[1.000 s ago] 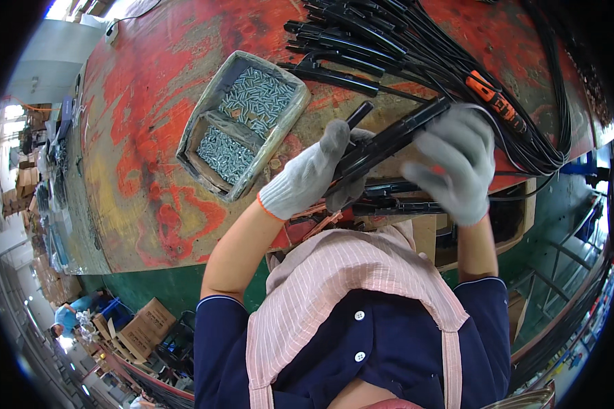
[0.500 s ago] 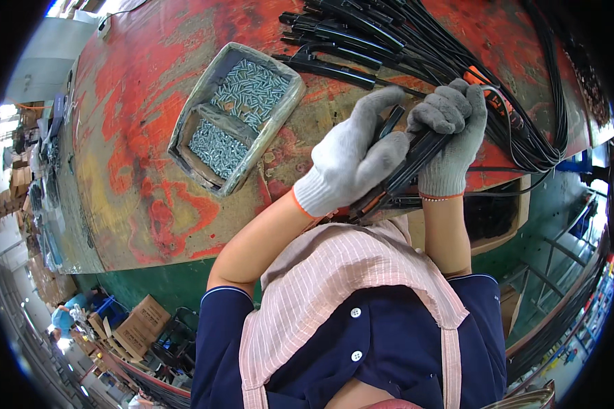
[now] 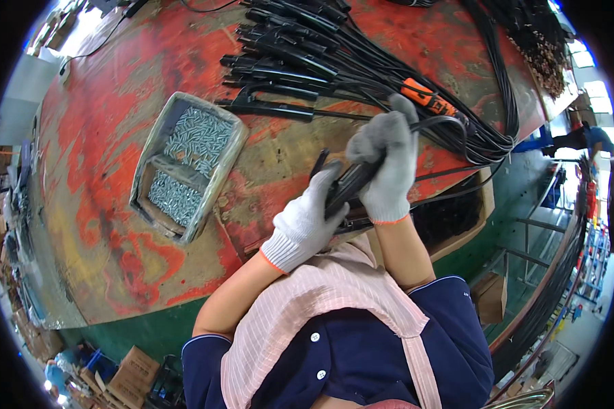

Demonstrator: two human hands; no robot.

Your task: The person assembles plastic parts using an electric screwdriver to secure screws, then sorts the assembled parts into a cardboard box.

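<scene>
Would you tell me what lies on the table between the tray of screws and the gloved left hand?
In the head view, only bare, worn red tabletop lies between the tray of screws and the left hand; nothing rests there.

a factory workshop: worn red workbench (image 3: 116, 136), screw tray (image 3: 187, 167), heaped black cables (image 3: 361, 61)

The work surface (image 3: 102, 204) is showing worn red paint with bare yellowish patches, and its edge is painted green. Cardboard boxes (image 3: 133, 371) are lying on the floor at lower left. A metal railing (image 3: 546, 238) and racking are standing at right. Bright daylight is coming in at the upper right (image 3: 583, 58) and upper left edges.
</scene>
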